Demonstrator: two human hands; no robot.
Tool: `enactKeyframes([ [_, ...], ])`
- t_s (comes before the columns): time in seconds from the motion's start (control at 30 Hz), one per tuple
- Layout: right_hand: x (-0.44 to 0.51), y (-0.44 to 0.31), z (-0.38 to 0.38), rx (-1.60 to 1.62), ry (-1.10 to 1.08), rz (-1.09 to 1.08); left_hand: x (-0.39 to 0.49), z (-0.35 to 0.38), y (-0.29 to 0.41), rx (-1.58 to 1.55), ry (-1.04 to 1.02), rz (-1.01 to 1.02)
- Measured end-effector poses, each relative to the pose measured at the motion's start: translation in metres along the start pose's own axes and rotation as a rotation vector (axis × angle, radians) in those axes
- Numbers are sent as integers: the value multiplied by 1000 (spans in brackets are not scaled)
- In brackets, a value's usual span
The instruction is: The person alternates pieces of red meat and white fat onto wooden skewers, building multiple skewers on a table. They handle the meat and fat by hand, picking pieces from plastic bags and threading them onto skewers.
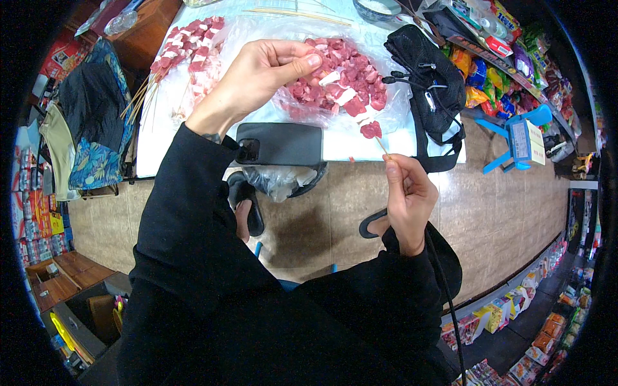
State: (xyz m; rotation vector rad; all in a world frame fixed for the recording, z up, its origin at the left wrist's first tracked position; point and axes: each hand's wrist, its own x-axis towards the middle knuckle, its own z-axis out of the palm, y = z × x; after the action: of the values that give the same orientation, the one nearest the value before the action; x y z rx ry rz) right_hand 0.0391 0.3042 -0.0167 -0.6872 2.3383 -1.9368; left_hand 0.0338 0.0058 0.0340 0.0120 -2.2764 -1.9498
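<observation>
My right hand [412, 200] pinches the bare lower end of a thin wooden skewer [382, 146] near the table's front edge. Red meat cubes and white fat pieces [346, 97] alternate along the skewer, which slants up to the left. At its upper end, my left hand [270, 67] pinches a piece of meat between thumb and fingers; the skewer's tip is hidden there. Behind it, a heap of raw meat cubes [372, 79] lies on clear plastic. Finished-looking meat skewers [186, 43] lie at the table's left, above pale fat pieces [200, 89] in plastic.
A dark phone [289, 144] lies at the front edge of the white-covered table [149, 161], above a lined bin [282, 183]. A black mesh bag [425, 87] lies at right. Loose skewers [299, 16] and a bowl [377, 8] are at the back. A blue stool [520, 140] stands right.
</observation>
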Motion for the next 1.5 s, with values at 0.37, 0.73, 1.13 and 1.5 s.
enactKeyframes([
  [0.37,1,0,0,-19,7,-37,1,-4,-2,-178,-79,-37],
  [0.73,0,6,3,-14,2,-54,-2,-5,0,-144,-91,-33],
  [1.13,-1,0,7,191,-17,47,-7,6,5,-163,-120,-28],
  [1.5,-2,-11,38,668,-118,383,-12,68,7,-226,-59,-87],
])
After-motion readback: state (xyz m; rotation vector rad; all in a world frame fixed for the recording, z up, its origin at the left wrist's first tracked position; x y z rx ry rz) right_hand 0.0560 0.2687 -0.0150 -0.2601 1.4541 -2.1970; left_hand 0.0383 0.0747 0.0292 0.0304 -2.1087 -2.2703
